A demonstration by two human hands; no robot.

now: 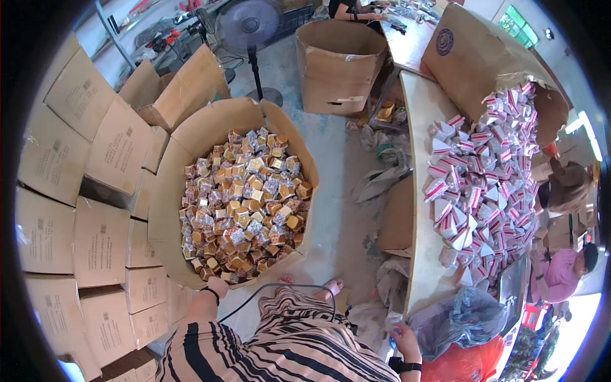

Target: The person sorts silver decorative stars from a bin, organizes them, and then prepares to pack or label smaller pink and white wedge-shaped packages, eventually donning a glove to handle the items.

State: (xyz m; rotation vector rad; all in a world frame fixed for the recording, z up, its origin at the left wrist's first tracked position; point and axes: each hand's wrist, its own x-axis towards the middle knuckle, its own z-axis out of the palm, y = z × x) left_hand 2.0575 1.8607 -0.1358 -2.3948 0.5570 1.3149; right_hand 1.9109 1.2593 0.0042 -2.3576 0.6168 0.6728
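The person's left hand [217,284] was at the near rim of a large round-sided carton [164,216], its fingers bunched at the edge beside the gold pieces; whether they closed on anything could not be told. The right hand [406,340] was well apart from it, raised off to the right, fingers drawn narrow near a small clear-wrapped piece [393,320]; the piece seemed to sit at the fingertips, but it was too small to be sure it was gripped. Just beyond the left hand, the gold pieces [256,195] lay heaped inside the carton, many in clear wrap. Just right of the right hand lay a greyish plastic bag [445,328], with a red bag [468,364] below it. Farther ahead of that hand, a long table [417,127] bore a spread of red-striped pieces [474,197], spilling from a tipped carton [474,48]. Stacked cartons [100,245] stood left of the left hand, and a fan [248,25] stood beyond the heap. The step in hand looked like handling single small pieces between table and carton; the next move seemed to call for a light fingertip grip and a clear path over the rim.
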